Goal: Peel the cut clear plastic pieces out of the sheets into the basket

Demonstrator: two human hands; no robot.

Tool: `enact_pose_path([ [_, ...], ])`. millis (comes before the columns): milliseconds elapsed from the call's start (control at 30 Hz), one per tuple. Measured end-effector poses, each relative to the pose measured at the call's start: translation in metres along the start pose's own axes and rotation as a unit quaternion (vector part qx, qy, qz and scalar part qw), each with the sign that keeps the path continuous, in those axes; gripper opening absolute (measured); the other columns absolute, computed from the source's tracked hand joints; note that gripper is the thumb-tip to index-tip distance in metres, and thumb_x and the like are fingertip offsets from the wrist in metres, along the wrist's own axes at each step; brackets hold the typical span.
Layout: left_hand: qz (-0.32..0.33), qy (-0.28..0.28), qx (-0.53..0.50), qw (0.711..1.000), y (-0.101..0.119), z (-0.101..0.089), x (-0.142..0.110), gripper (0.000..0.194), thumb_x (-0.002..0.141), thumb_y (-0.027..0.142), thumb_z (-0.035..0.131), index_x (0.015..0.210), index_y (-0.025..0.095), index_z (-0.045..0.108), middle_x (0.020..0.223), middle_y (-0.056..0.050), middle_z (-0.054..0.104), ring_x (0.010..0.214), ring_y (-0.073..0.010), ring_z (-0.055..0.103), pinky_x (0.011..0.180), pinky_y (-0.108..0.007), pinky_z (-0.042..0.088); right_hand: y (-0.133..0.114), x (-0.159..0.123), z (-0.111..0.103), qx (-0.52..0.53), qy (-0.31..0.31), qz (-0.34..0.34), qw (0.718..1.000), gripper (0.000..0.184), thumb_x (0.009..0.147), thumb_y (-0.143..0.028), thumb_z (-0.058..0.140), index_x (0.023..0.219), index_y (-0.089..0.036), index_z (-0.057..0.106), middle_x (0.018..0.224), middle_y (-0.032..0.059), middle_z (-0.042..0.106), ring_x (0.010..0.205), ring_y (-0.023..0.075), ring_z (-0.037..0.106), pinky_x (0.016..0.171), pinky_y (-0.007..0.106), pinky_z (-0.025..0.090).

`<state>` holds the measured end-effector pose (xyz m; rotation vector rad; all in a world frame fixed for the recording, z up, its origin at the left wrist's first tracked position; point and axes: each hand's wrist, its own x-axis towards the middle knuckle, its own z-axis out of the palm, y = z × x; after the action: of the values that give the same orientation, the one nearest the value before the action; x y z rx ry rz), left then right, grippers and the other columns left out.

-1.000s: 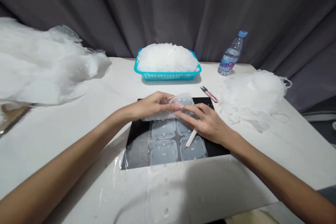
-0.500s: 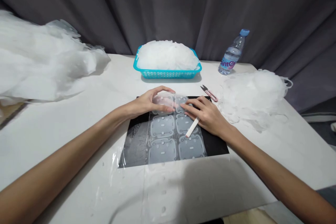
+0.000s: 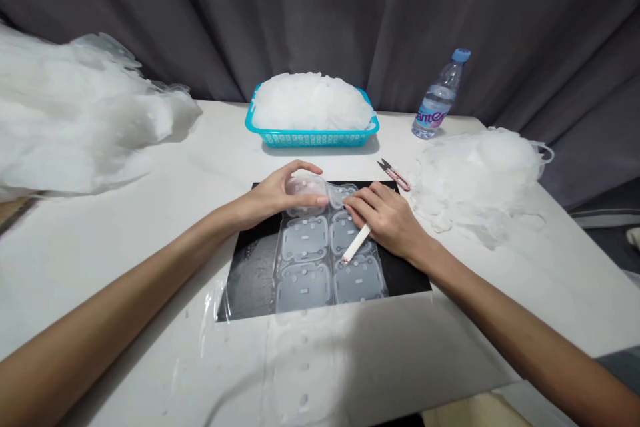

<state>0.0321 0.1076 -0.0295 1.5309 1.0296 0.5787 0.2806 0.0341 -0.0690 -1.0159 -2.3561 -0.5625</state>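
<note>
A clear, flexible plastic sheet [image 3: 305, 283] bears rows of rounded, lid-like translucent pieces over a black mat [image 3: 250, 273]. My left hand [image 3: 280, 195] spans the far-left translucent piece [image 3: 306, 185], thumb along its near edge and fingers at its far edge. Closed fingers of my right hand [image 3: 384, 217] hold a slim white stick-shaped tool [image 3: 357, 243]; one end sticks out toward me, while its other end is hidden. Those fingertips rest by the far-right piece [image 3: 342, 195], close to the left thumb.
A blue basket [image 3: 313, 139] heaped with translucent pieces stands at the back. Pink-handled thread snips [image 3: 395, 175] lie beside a pile of white scraps [image 3: 480, 180]. Behind these is a water bottle [image 3: 440, 97]. Plastic sheets [image 3: 85, 113] are bunched at left.
The whole view has shifted slightly. My left thumb and fingers look a little wider apart around the far-left piece. The right hand keeps the white tool near the same spot.
</note>
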Motion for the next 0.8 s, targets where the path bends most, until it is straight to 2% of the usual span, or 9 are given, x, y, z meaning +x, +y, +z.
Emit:
enact_pose_path([
  [100,-0.009,0.008,-0.006,1.0,-0.002,0.0,-0.005,0.081,0.062,0.038,0.098,0.13,0.022,0.058,0.085,0.005,0.073,0.085,-0.0189,0.07,0.077,-0.028,0.056,-0.002,0.001,0.0,0.0,0.007,0.008,1.0,0.023,0.109,-0.018,0.052,0.096,-0.017,0.071,0.087,0.0081,0.072,0.082,0.0235,0.057,0.073,0.037,0.046],
  [167,-0.039,0.074,-0.052,0.995,-0.003,0.005,-0.011,0.082,0.063,0.041,0.098,0.131,0.021,0.056,0.093,0.0,0.076,0.089,-0.0209,0.073,0.079,-0.03,0.059,-0.002,0.001,-0.001,0.0,0.018,0.013,1.0,0.021,0.108,-0.018,0.054,0.093,-0.016,0.07,0.085,0.008,0.071,0.081,0.0233,0.057,0.073,0.036,0.045],
  [233,-0.084,0.142,-0.125,0.978,-0.003,0.012,-0.019,0.07,0.066,0.044,0.096,0.121,0.018,0.063,0.097,-0.006,0.079,0.092,-0.0238,0.076,0.08,-0.032,0.06,-0.003,0.001,-0.002,0.005,0.033,0.022,0.999,0.02,0.107,-0.018,0.056,0.091,-0.015,0.068,0.083,0.0083,0.069,0.081,0.023,0.056,0.073,0.036,0.045],
  [267,-0.103,0.15,-0.161,0.97,-0.002,0.017,-0.023,0.06,0.068,0.045,0.095,0.113,0.015,0.068,0.099,-0.01,0.08,0.095,-0.0257,0.076,0.081,-0.033,0.061,-0.003,0.002,-0.002,0.009,0.04,0.027,0.999,0.021,0.107,-0.018,0.056,0.09,-0.014,0.067,0.082,0.0083,0.068,0.08,0.0229,0.056,0.073,0.036,0.045],
  [367,-0.112,0.061,-0.207,0.97,0.002,0.031,-0.037,0.049,0.075,0.052,0.09,0.102,0.013,0.076,0.104,-0.015,0.081,0.101,-0.0301,0.076,0.087,-0.037,0.062,-0.002,0.001,-0.002,0.027,0.041,0.043,0.998,0.021,0.107,-0.016,0.053,0.089,-0.016,0.065,0.081,0.0073,0.067,0.08,0.0223,0.055,0.073,0.035,0.044],
  [433,-0.094,0.024,-0.183,0.978,0.003,0.038,-0.041,0.05,0.071,0.049,0.094,0.104,0.015,0.077,0.108,-0.014,0.081,0.1,-0.0307,0.076,0.088,-0.04,0.062,-0.002,0.0,-0.002,0.048,0.033,0.048,0.997,0.021,0.108,-0.015,0.051,0.091,-0.018,0.064,0.083,0.0067,0.066,0.08,0.022,0.055,0.073,0.034,0.044],
  [467,-0.076,0.029,-0.162,0.984,0.002,0.041,-0.042,0.053,0.067,0.045,0.097,0.106,0.016,0.076,0.109,-0.012,0.081,0.1,-0.0303,0.076,0.089,-0.04,0.061,-0.002,0.0,-0.003,0.059,0.03,0.05,0.997,0.021,0.108,-0.016,0.051,0.092,-0.018,0.063,0.084,0.0067,0.066,0.08,0.0219,0.056,0.073,0.034,0.044],
  [600,0.015,0.1,-0.083,0.991,-0.004,0.052,-0.034,0.062,0.061,0.038,0.1,0.11,0.019,0.067,0.109,-0.007,0.077,0.102,-0.027,0.072,0.092,-0.04,0.059,-0.003,-0.001,-0.004,0.081,0.03,0.043,0.995,0.019,0.109,-0.02,0.052,0.092,-0.018,0.062,0.084,0.0073,0.067,0.079,0.0216,0.056,0.071,0.034,0.045],
  [800,0.074,0.131,-0.046,0.988,-0.013,0.062,-0.03,0.06,0.07,0.042,0.093,0.113,0.021,0.058,0.109,-0.004,0.069,0.103,-0.0241,0.067,0.094,-0.038,0.056,-0.001,-0.003,-0.006,0.093,0.006,0.028,0.995,0.018,0.111,-0.022,0.05,0.102,-0.017,0.064,0.091,0.009,0.069,0.085,0.0226,0.06,0.074,0.035,0.049],
])
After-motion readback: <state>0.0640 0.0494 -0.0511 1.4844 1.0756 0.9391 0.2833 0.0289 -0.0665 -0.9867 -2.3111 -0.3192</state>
